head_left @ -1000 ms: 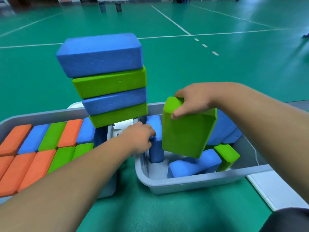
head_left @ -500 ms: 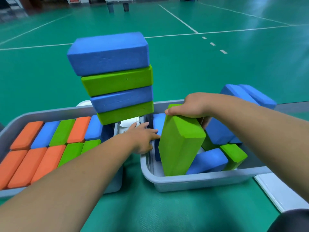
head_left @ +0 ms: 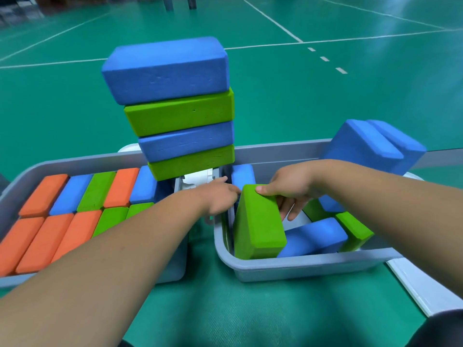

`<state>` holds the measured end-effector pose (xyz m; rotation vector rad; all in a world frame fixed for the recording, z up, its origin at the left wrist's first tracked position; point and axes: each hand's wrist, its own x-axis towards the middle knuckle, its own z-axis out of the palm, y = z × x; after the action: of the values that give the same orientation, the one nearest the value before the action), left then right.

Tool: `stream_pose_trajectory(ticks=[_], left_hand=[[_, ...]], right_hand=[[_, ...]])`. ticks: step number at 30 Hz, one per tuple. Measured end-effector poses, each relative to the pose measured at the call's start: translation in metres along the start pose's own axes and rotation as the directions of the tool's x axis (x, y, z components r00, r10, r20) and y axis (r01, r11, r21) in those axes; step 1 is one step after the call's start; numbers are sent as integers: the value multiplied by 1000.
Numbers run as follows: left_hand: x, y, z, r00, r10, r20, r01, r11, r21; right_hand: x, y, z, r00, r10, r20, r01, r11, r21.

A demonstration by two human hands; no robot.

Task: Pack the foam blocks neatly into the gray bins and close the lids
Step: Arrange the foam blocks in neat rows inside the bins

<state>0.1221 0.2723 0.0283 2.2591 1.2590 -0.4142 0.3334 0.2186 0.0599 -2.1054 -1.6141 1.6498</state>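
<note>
Right hand (head_left: 288, 194) on green foam block (head_left: 258, 226), long axis upright, in gray bin (head_left: 300, 267)

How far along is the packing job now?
Done: left bin holds tidy rows. In hand: right hand grips a green block standing in the right bin; left hand reaches beside it. Left: loose blocks there, the stack of four, closing both bins.

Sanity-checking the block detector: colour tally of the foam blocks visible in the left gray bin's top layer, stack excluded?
Top layer of the left gray plastic bin, where the arm leaves it visible:
orange rectangular foam blocks: 5
blue rectangular foam blocks: 2
green rectangular foam blocks: 3
Total: 10
</note>
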Motion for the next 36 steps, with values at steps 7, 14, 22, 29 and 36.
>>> stream_pose_trajectory(ticks=[7,14,22,29,36], left_hand=[[-15,5,-15,996,74,52,-41,878,-477],[-18,7,-16,996,77,50,-80,995,51],[10,1,2,993,108,55,-119,956,269],[25,4,10,991,95,94,-126,896,426],[34,15,37,1000,0,15,-8,853,522]], right_hand=[[9,1,-3,1000,1,22,-1,1000,1],[28,5,-2,999,41,1,-40,987,-158],[52,10,0,996,88,17,-81,963,-257],[71,13,-1,994,112,19,-99,938,-331],[80,19,4,988,152,7,-133,884,-448]])
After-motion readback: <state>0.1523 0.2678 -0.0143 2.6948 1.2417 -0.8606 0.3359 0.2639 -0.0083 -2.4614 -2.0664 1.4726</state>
